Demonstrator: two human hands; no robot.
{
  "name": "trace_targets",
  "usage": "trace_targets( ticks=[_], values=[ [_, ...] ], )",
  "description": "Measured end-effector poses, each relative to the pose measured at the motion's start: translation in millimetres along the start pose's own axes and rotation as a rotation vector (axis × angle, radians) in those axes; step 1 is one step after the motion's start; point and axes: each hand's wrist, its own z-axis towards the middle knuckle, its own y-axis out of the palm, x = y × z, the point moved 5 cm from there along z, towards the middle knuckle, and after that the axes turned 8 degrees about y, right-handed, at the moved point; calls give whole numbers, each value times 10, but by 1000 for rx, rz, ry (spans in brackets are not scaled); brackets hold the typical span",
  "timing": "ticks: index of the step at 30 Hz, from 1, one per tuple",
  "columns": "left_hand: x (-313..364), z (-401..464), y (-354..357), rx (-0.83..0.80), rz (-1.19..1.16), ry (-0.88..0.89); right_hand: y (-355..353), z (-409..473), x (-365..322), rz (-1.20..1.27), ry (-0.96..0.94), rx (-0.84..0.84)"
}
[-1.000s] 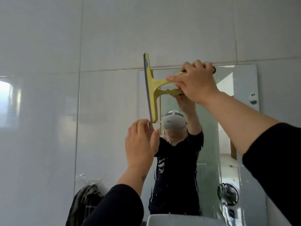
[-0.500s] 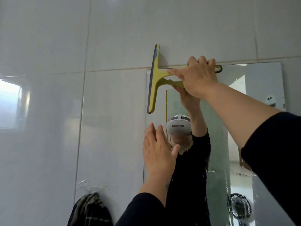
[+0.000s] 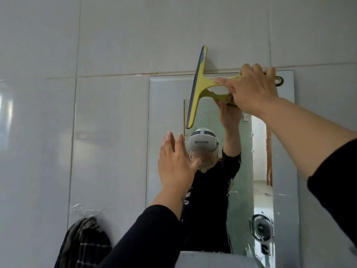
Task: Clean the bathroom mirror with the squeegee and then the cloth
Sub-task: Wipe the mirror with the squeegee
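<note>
- A dark plaid cloth (image 3: 83, 246) hangs low on the left against the tiled wall (image 3: 108, 132), just under a clear plastic hook or film stuck to the tile; it is well apart from both hands.
- The left hand (image 3: 176, 161) is raised in front of the mirror's left part, palm toward the glass, fingers straight and spread a little, thumb out to the right. It holds nothing. Whether the palm touches the glass cannot be told from this angle. Its dark sleeve (image 3: 146, 235) runs up from the bottom edge.
- The mirror (image 3: 166, 105) is a tall rectangle set on the wall, its top edge just under a horizontal tile joint. Its glass carries streaks and small droplets, mostly toward the right side and lower part.
- The squeegee (image 3: 199, 88) is yellow-green with a dark rubber strip along its left edge. Its blade stands nearly upright, tilted a little with the top to the right; the upper end reaches above the mirror's top edge onto the tile, and the lower end lies over the glass, above the left hand.
- The right hand (image 3: 255, 88) is wrapped around the squeegee's handle near the mirror's top edge, fingers curled over it, index finger stretched along the upper arm of the handle. The handle's dark loop end sticks out to the right of the knuckles.
- A small black fan (image 3: 261, 227) shows reflected in the mirror's lower right.
</note>
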Motion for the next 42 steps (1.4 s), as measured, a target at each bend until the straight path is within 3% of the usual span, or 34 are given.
trace_targets(
  ticks=[11, 22, 28, 35, 42],
  values=[
    [53, 26, 185, -26, -13, -28, 34, -234, 847, -48, 164, -93],
    [23, 20, 223, 7, -34, 0, 118, -637, 1291, 131, 423, -117],
    [19, 28, 248, 8, -20, -2, 275, -917, 1013, 462, 629, -150],
    [32, 29, 216, -18, -30, 9, 513, -1100, 420, 829, 825, -54],
    [-63, -44, 39, 57, 30, 34, 617, -1144, -162, 984, 832, -33]
  ],
)
